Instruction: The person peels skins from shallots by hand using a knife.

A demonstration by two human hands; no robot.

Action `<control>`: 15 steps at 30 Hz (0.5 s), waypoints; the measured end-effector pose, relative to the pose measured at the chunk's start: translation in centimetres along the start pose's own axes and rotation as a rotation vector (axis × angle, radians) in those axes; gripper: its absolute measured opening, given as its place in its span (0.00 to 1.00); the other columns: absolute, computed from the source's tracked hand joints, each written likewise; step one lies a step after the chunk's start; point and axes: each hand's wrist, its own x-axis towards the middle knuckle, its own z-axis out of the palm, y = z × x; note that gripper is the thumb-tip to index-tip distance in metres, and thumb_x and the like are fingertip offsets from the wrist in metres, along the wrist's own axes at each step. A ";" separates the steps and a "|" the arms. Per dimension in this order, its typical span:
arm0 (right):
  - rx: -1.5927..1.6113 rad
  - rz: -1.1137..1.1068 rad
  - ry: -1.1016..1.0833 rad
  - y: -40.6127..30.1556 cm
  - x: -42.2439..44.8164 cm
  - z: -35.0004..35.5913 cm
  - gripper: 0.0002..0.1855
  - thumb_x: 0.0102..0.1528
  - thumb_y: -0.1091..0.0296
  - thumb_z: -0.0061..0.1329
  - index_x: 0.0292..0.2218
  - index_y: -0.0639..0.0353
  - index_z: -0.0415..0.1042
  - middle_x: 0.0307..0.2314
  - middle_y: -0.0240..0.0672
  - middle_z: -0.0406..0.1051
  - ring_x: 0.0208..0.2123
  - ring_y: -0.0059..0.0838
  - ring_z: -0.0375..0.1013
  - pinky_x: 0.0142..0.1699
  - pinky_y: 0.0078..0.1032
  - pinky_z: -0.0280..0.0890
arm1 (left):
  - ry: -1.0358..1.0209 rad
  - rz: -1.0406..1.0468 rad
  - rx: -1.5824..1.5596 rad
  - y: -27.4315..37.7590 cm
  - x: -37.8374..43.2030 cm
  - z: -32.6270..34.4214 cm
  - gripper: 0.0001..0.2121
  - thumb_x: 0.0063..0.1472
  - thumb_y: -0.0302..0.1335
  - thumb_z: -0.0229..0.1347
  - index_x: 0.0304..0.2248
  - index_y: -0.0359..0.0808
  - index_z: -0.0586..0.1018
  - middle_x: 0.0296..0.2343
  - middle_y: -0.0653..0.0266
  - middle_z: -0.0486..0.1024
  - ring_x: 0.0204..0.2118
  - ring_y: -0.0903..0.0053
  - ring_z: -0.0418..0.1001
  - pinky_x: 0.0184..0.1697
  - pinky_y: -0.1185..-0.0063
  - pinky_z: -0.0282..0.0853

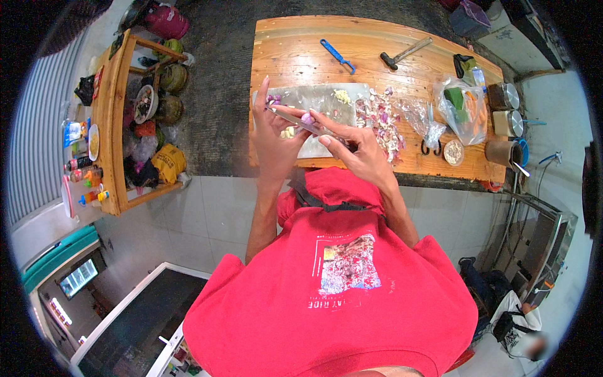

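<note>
My left hand (279, 141) and my right hand (360, 146) meet over a pale cutting board (313, 96) on a wooden table. A small purple shallot (307, 118) is pinched between the fingertips, mostly by my left hand. In my right hand is a knife (292, 116), its blade pointing left across the left fingers, its handle partly hidden by the palm. Several purple shallots (273, 99) lie at the board's left. Peeled pale cloves (288, 132) rest near my left hand, and a chopped pale heap (342, 96) sits at the upper right of the board.
Peelings (384, 120) spread right of the board. Beyond it lie a blue peeler (337, 56) and a hammer (405, 54). Black-handled scissors (430, 136), a plastic bag with carrots (464, 113), a small round container (453, 152) and lidded jars (504, 123) stand or lie further right.
</note>
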 end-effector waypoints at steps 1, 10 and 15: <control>-0.023 -0.053 0.022 0.2 -0.1 0.2 0.18 0.55 0.66 0.48 0.48 0.56 0.68 0.37 0.44 0.73 0.31 0.10 0.65 0.37 0.20 0.65 | 0.010 -0.002 0.007 0.1 0.0 0.1 0.46 0.42 0.13 0.63 0.58 0.42 0.49 0.30 0.61 0.72 0.34 0.76 0.75 0.38 0.80 0.74; -0.060 0.117 -0.033 -0.6 0.0 -0.3 0.18 0.55 0.66 0.48 0.47 0.55 0.69 0.32 0.48 0.73 0.29 0.12 0.68 0.35 0.22 0.66 | 0.010 0.005 0.010 0.0 -0.3 -0.3 0.45 0.42 0.14 0.64 0.57 0.43 0.51 0.34 0.58 0.73 0.36 0.75 0.75 0.38 0.79 0.75; 0.013 0.128 -0.055 -0.2 -0.2 -0.6 0.18 0.55 0.66 0.48 0.47 0.56 0.69 0.36 0.44 0.74 0.36 0.17 0.71 0.41 0.20 0.65 | 0.024 0.016 0.023 0.4 -0.4 0.0 0.44 0.42 0.15 0.64 0.57 0.42 0.52 0.32 0.61 0.73 0.35 0.76 0.75 0.37 0.80 0.75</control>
